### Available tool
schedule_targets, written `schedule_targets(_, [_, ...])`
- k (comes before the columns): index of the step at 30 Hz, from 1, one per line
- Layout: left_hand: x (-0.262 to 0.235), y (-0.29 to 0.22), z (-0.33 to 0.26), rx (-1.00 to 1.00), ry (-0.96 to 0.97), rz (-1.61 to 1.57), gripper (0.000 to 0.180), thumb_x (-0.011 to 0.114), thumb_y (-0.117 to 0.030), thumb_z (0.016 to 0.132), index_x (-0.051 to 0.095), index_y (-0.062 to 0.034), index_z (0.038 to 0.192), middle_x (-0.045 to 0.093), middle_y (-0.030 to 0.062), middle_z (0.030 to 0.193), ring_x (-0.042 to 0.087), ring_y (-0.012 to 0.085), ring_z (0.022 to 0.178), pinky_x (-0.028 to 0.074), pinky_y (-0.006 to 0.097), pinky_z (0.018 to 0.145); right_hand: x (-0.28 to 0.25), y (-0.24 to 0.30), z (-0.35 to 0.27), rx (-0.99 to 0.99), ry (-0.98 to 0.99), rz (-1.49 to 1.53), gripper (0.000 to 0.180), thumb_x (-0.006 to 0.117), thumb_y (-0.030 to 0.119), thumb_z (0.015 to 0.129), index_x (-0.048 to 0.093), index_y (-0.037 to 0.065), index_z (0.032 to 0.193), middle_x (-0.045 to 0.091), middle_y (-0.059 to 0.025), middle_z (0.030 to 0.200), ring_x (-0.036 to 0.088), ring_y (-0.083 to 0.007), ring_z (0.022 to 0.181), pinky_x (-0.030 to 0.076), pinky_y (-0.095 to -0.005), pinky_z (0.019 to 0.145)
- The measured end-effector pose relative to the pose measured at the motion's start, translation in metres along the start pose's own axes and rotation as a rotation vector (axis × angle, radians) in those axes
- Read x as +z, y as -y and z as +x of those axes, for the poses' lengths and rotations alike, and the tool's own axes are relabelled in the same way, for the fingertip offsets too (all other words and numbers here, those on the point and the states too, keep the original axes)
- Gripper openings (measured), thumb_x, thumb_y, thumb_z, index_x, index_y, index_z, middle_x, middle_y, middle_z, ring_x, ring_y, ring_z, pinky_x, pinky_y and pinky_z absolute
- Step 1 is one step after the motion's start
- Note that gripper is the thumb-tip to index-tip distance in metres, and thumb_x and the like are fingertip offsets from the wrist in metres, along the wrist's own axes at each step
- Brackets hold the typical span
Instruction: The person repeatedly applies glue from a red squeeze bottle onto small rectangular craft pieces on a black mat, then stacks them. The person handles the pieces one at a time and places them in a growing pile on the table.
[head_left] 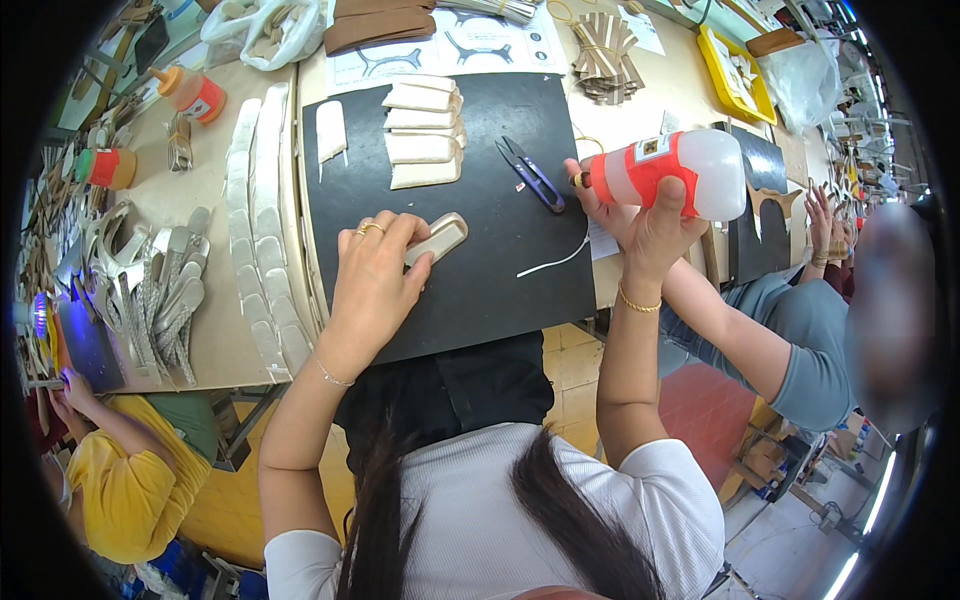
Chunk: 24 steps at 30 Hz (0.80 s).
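Workbench (640,100) under black mat (500,260)

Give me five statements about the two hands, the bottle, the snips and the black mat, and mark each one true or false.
1. The right hand holds a white squeeze bottle with a red label, lying nearly sideways in the air. True.
2. The left hand rests flat on a beige strip piece on the black mat. True.
3. The blue-handled snips are in the left hand. False: they lie on the mat, apart from both hands.
4. The stack of cream pieces sits on the far part of the mat. True.
5. The bottle stands upright on the mat. False: it is held up, off the mat.
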<state>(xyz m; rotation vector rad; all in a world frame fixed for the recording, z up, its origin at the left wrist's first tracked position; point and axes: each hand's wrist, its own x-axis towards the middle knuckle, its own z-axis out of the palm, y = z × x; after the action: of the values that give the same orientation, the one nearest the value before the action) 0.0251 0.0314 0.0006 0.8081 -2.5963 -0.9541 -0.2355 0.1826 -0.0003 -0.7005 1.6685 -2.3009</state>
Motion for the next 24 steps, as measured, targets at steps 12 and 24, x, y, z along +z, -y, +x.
schedule_targets(12, [-0.012, -0.002, 0.011, -0.203, 0.071, -0.344, 0.018, 0.069, -0.006, 0.083, 0.063, -0.0017, 0.100, 0.065, 0.0082, 0.085, 0.062, 0.0161, 0.084, 0.045, 0.031, 0.080, -0.005, 0.037, -0.002, 0.367, 0.217, 0.749, 0.101, 0.055, 0.084, 0.075, 0.047, -0.005, 0.122, 0.066, -0.0183, 0.091, 0.064, -0.0310, 0.100, 0.053, -0.0489, 0.095])
schedule_targets(24, [-0.023, 0.037, 0.102, 0.077, -0.078, 0.066, 0.028, 0.064, -0.020, 0.085, 0.072, -0.0130, 0.111, 0.064, 0.0065, 0.107, 0.057, 0.0229, 0.095, 0.038, 0.038, 0.090, 0.012, 0.032, -0.022, 0.273, 0.021, 0.382, 0.092, 0.053, 0.074, 0.085, 0.043, -0.003, 0.134, 0.062, -0.0181, 0.111, 0.070, -0.0252, 0.082, 0.062, -0.0374, 0.062])
